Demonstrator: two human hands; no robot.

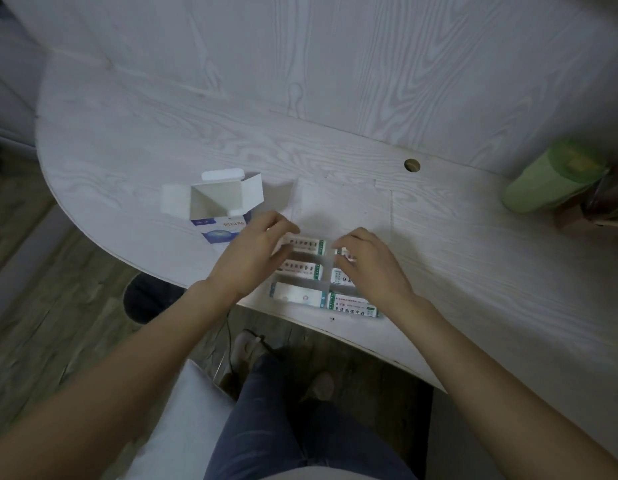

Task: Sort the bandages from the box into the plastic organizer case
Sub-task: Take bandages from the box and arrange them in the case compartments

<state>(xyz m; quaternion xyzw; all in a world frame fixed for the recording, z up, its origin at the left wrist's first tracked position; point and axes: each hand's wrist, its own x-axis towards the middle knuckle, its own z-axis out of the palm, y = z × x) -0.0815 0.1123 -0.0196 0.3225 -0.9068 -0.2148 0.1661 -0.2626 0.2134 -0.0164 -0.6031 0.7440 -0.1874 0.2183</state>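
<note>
The clear plastic organizer case (383,216) lies open near the table's front edge, its lid flat toward the wall. Several white bandage packs with green ends sit in its compartments, such as one at the front right (352,305) and one at the front left (297,294). My left hand (255,258) pinches the left end of a bandage pack (305,244) in the top-left compartment. My right hand (366,261) grips a small bandage pack (344,253) over the top-right compartment. The white and blue bandage box (219,206) stands open to the left, its inside looking empty.
A green cylindrical container (550,174) lies at the table's right edge beside a brown object (591,216). A round cable hole (411,165) is in the tabletop behind the case. The white table's curved front edge runs just below the case, above my legs.
</note>
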